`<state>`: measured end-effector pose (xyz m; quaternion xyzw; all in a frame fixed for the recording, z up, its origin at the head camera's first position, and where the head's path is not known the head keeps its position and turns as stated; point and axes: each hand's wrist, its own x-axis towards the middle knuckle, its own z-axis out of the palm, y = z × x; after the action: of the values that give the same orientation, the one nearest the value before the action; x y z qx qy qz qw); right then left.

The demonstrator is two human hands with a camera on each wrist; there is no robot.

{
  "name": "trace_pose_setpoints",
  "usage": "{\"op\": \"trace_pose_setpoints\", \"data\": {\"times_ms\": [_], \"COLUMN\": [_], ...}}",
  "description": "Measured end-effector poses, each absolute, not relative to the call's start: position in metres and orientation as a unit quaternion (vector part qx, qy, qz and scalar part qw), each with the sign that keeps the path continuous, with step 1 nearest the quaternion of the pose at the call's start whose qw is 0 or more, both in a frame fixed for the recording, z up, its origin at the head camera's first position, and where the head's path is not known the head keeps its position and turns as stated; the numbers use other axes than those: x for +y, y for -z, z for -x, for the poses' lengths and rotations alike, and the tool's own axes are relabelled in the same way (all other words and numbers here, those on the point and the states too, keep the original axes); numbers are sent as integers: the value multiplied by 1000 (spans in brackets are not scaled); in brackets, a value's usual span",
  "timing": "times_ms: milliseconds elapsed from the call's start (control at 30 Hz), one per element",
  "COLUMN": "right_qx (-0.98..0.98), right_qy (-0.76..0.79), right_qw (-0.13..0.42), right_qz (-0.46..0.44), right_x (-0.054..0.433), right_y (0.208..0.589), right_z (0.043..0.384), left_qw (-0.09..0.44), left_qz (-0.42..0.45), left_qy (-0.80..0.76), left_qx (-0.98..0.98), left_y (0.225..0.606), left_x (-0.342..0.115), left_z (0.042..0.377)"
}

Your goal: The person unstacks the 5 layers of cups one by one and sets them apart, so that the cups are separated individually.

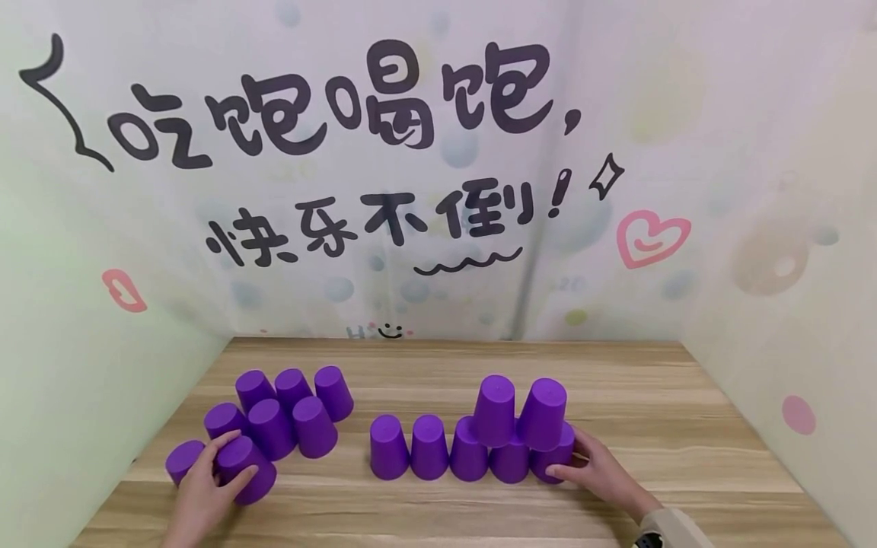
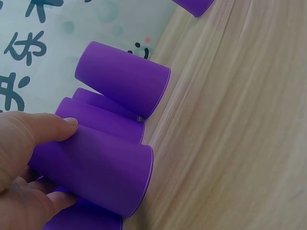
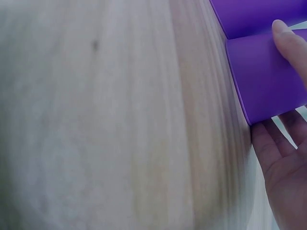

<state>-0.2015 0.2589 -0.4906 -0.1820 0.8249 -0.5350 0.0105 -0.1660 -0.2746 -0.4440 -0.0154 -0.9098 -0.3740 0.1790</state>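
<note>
With thumb and fingers around its sides, my left hand (image 1: pixel 200 493) grips an upside-down purple cup (image 1: pixel 247 473) at the front left. In the left wrist view the thumb presses one side of that cup (image 2: pixel 96 167) and the fingers go round the other. My right hand (image 1: pixel 601 469) holds the rightmost purple cup (image 1: pixel 548 461) of a side-by-side row, thumb in front and fingers behind. Two upside-down cups, a left one (image 1: pixel 495 411) and a right one (image 1: pixel 544 415), stand on the right part of this row.
Several more upside-down purple cups (image 1: pixel 270 430) stand grouped on the left, one (image 1: pixel 183 460) beside my left hand. The row's left end cup (image 1: pixel 389 449) is mid-table. Behind the wooden table (image 1: pixel 411 510) rises a printed curtain (image 1: pixel 384 297).
</note>
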Motion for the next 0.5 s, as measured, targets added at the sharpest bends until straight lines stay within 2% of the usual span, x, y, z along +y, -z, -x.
{"op": "trace_pose_setpoints", "data": {"times_ms": [167,367,500], "right_qx": [827,822,821], "right_qy": [531,537,537], "right_qw": [8,5,1], "right_qz": [184,190,196], "right_x": [258,258,259], "right_y": [490,491,491], "right_z": [201,201,202], "left_qw": [182,159,183], "left_qz": [16,10,20], "left_qy": [369,360,354], "left_qx": [-911,-919,-917], "left_y": [445,441,430], "left_x": [-276,-277,-275], "left_z": [167,167,169]}}
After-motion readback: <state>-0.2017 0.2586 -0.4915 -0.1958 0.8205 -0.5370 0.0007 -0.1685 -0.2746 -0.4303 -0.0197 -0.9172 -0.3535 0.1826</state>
